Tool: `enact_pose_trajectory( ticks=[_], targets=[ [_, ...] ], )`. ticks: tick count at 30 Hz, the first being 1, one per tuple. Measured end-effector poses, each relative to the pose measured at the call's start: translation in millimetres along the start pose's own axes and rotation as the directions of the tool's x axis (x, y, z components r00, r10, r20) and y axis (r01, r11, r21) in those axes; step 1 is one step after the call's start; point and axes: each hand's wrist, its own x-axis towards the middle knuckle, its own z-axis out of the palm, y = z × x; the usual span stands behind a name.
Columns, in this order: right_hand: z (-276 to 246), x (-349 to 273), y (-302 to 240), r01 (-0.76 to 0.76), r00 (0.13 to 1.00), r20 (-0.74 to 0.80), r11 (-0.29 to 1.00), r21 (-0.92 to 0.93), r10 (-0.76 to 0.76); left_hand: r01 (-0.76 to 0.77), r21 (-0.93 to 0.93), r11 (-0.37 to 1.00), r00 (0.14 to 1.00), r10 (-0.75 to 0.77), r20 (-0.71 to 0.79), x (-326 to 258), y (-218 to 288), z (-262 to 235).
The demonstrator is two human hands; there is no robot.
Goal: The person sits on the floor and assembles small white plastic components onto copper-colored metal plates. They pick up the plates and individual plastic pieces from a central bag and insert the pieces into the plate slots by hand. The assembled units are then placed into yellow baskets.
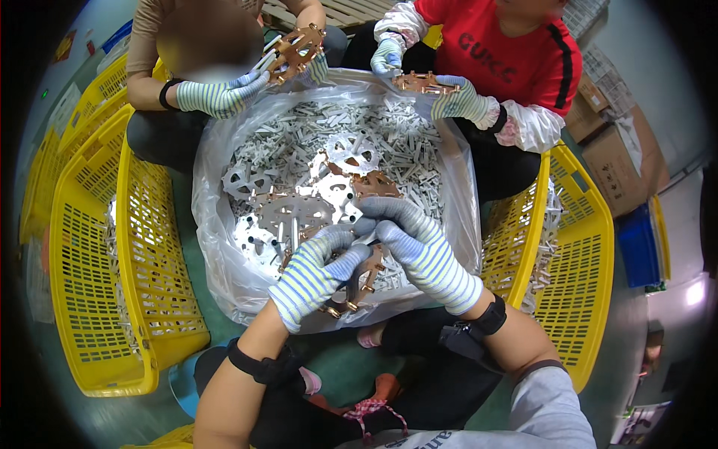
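Observation:
My left hand [318, 273] and my right hand [422, 251], both in striped knit gloves, grip a copper-coloured toothed metal frame [365, 278] between them, over the near edge of a clear plastic bag [224, 262]. The bag is filled with small grey metal pieces [396, 142] and round grey toothed frames [353, 152]. Another copper frame [376, 185] lies in the pile just beyond my right fingers.
Two other people sit across the bag, each holding a copper frame [293, 51] [422, 82] in gloved hands. Yellow slotted plastic crates [149, 254] [576, 247] stand on both sides. Cardboard boxes [621, 161] and a blue bin [639, 243] sit at the right.

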Motion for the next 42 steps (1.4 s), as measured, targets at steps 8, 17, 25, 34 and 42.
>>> enact_pose_trajectory(
  ticks=[8, 17, 25, 34, 42],
  targets=[
    [-12, 11, -6, 0.49, 0.865, 0.369, 0.413, -0.768, -0.34, 0.108, -0.136, 0.985, 0.994, -0.103, 0.04, 1, -4, -9],
    [-12, 10, -10, 0.362, 0.891, 0.044, 0.648, -0.67, -0.452, -0.034, -0.195, 0.98, 0.993, 0.011, -0.118, 0, -3, -10],
    [-3, 5, -2, 0.307, 0.936, 0.121, 0.599, -0.739, -0.331, -0.091, -0.152, 0.984, 0.996, 0.087, -0.032, -1, -10, -8],
    [-5, 5, -6, 0.338, 0.909, 0.238, 0.269, -0.902, -0.342, -0.13, 0.116, 0.985, 0.988, 0.139, -0.07, -4, -3, -5],
    [-6, 7, -3, 0.432, 0.891, 0.333, 0.35, -0.831, -0.308, -0.293, 0.36, 0.886, 0.92, 0.363, -0.146, -2, 5, 1]
  ],
)
